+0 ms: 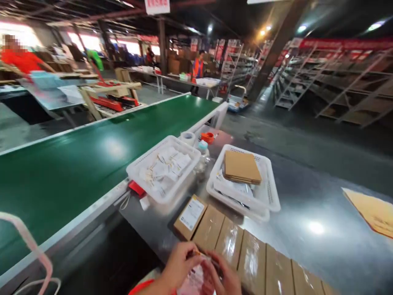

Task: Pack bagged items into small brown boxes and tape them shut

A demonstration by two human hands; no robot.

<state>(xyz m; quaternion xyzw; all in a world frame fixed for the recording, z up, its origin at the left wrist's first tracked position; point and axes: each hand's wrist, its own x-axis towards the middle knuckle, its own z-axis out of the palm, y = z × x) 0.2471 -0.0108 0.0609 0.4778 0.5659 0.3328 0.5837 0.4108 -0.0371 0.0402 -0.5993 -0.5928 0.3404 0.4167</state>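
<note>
Printed packet held nearest camera in head view, pinched between left hand and right hand; contact partly hidden. Packet could be creased or dropped if pinched unevenly. Taped cartons, lined up just beyond and right of grip, could be knocked askew by right hand. Reach ahead of grip obstructed by labelled carton, then white baskets, capped bottle between; leftward, green conveyor.

The left hand and right hand partly hide a printed packet; the far-left orange-shirted worker is blurred.
</note>
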